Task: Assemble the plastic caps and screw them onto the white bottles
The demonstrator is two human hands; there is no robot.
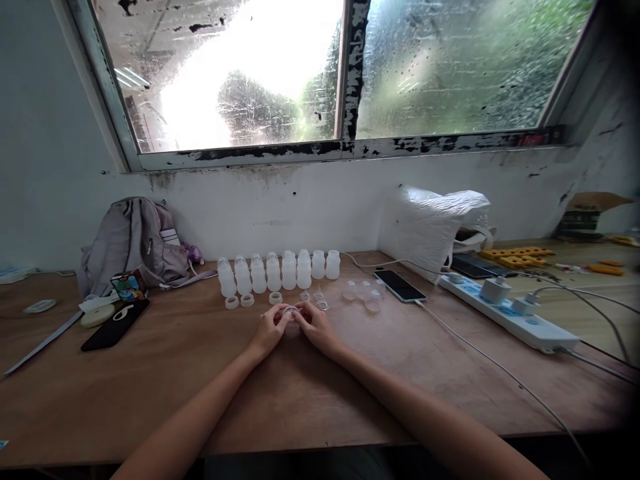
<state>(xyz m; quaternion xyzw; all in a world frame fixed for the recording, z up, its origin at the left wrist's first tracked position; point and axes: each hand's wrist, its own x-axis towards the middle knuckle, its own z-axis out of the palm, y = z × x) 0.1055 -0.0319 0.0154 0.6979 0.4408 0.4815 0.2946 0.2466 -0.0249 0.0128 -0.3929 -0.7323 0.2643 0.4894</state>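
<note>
Over the table's middle, my left hand (271, 329) and my right hand (317, 327) meet, fingers closed on a small whitish bottle ring (291, 310) between them. Fingertips hide part of it. Just beyond stands a row of frosted baby bottles (273, 272), several with clear domed tops. At the row's right end, two bottles (332, 265) have bare necks. White bottle rings (275, 298) lie in front of the row. Clear bottle teats (319, 294) sit beyond my right hand, and thin translucent discs (372, 305) lie to its right.
A phone (400, 285) with a charging cable lies right of the discs, near a white power strip (510, 313). Behind stands a silvery padded bag (425, 227). At left are a grey backpack (135, 243), a black phone-shaped item (115, 325) and a small colourful box (129, 285).
</note>
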